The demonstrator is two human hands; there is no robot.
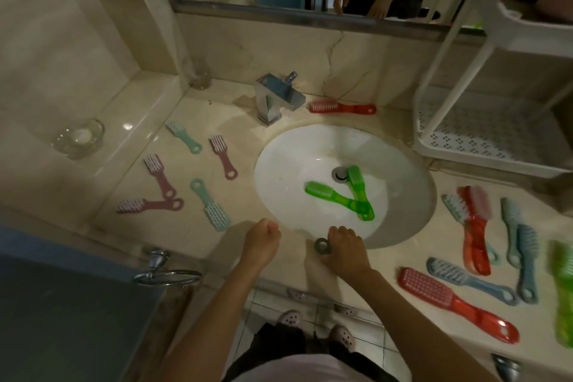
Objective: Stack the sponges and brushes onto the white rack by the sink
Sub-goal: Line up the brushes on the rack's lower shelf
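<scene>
Faucet (279, 96): polished chrome metal, mirror-bright. Sink basin (288, 158): white glazed ceramic, glossy, smooth. Counter (242, 195): beige polished stone (veined, marble-like), soft sheen. Green brushes (328, 194), red brush (455, 304): translucent glossy plastic. Ringed handle (322, 245): duller grey-green plastic. Rack (483, 133): white plastic, perforated shelf, matt. Bowl (79, 138): clear glass. Towel ring (167, 273): chrome.

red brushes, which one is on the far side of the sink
The red brush along the back wall, just right of the faucet. The other red brushes lie right of the sink.
</scene>
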